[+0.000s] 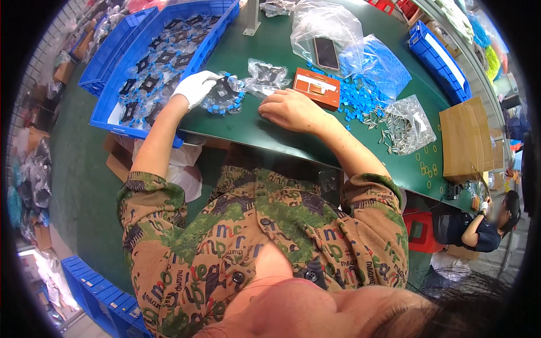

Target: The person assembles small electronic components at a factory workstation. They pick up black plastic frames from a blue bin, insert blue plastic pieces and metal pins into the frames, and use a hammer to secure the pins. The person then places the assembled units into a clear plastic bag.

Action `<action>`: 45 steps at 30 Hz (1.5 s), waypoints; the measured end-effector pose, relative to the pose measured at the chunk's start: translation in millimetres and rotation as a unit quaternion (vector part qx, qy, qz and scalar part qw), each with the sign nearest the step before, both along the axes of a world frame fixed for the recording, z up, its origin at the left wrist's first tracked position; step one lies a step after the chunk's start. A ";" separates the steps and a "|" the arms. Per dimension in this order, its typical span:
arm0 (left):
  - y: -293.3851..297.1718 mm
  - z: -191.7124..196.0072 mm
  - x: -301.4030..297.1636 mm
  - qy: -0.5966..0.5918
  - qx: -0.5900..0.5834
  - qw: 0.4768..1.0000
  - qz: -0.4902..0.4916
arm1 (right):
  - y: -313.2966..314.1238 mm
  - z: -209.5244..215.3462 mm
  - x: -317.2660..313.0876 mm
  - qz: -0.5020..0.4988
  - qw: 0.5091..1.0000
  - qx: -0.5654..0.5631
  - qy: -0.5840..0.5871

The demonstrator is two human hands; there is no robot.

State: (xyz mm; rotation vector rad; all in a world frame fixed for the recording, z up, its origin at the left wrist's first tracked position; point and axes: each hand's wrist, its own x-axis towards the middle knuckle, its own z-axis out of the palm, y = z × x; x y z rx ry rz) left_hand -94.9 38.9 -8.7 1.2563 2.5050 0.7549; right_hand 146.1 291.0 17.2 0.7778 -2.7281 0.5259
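Beside left hand (pixel 197 89), bagged black part (pixel 226 90), perhaps touching, right hand (pixel 293 111) apart.

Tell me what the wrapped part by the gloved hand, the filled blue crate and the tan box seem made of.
Wrapped part: dull black, perhaps plastic or metal; its film, clear, shiny, creased, is likely plastic.
Blue crate: probably moulded plastic, evenly coloured, slightly glossy.
Tan box: likely cardboard, matte with flat brown panels.

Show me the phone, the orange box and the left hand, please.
Phone (pixel 326 53): head view, middle of dark face.
Orange box (pixel 316 89): head view, top face.
Left hand (pixel 196 89): head view, back of the glove.
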 end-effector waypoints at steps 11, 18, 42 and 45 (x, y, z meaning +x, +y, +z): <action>13.1 17.7 40.2 0.163 -0.103 0.979 0.061 | 8.0 -1.7 4.8 -0.011 1.000 0.009 0.001; 10.6 16.2 41.6 0.248 -0.105 0.962 0.040 | 9.9 8.9 11.9 -0.003 1.000 0.008 0.010; 1.0 2.0 31.7 -0.186 0.023 0.978 0.094 | -16.0 12.6 36.6 -0.023 0.999 0.007 -0.032; 2.3 6.2 45.8 -0.195 0.034 0.975 0.103 | -16.4 12.6 38.4 -0.029 0.999 0.001 -0.030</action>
